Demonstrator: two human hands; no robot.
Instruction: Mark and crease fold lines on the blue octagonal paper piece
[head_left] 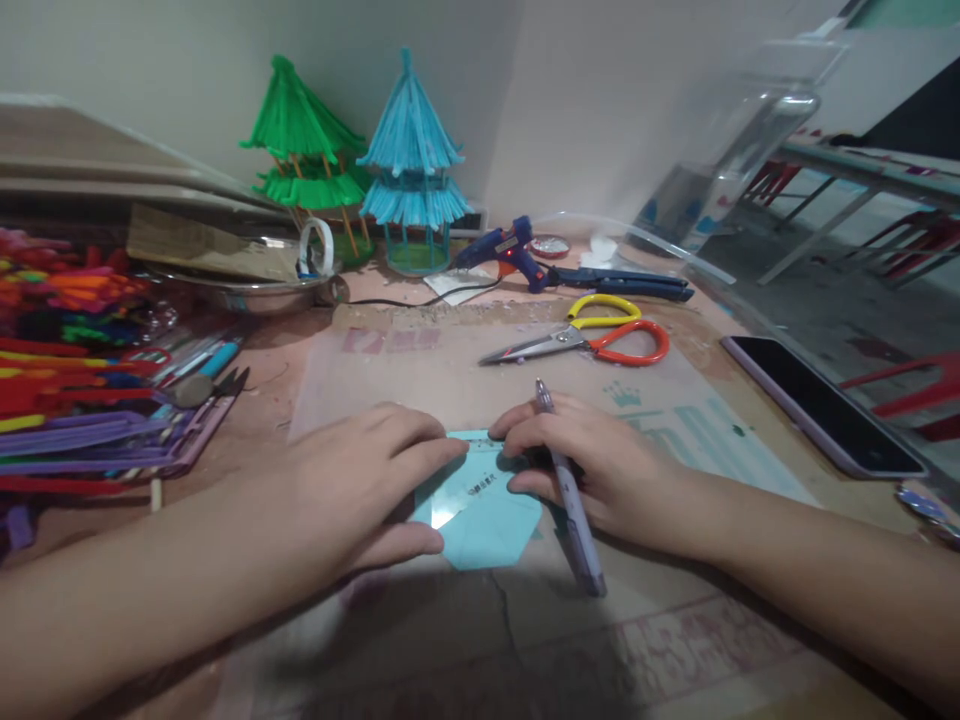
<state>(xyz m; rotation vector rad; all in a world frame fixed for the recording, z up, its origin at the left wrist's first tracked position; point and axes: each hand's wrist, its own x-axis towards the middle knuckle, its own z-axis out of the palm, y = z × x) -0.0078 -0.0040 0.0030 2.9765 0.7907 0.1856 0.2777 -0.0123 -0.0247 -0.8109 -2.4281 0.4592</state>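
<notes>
A pinkish, worn table (pixel 264 388) fills the view; on it lies a translucent plastic sheet (pixel 420 372); a heap of bright coloured craft sticks (pixel 67 380) crowds its left edge; a green stick pagoda (pixel 304 150) and a blue stick pagoda (pixel 411 160) stand at the back wall; a dark flat phone (pixel 821 405) lies to the right. The left hand (pixel 352 490) rests flat, fingers stretched, pressing a light blue folded paper (pixel 484 515) at the sheet's middle; the right hand (pixel 600 460) curls its fingertips onto the paper's upper edge while gripping a slim grey pen (pixel 574 505); yellow-and-orange-handled scissors (pixel 585 340) lie beyond, apart.
</notes>
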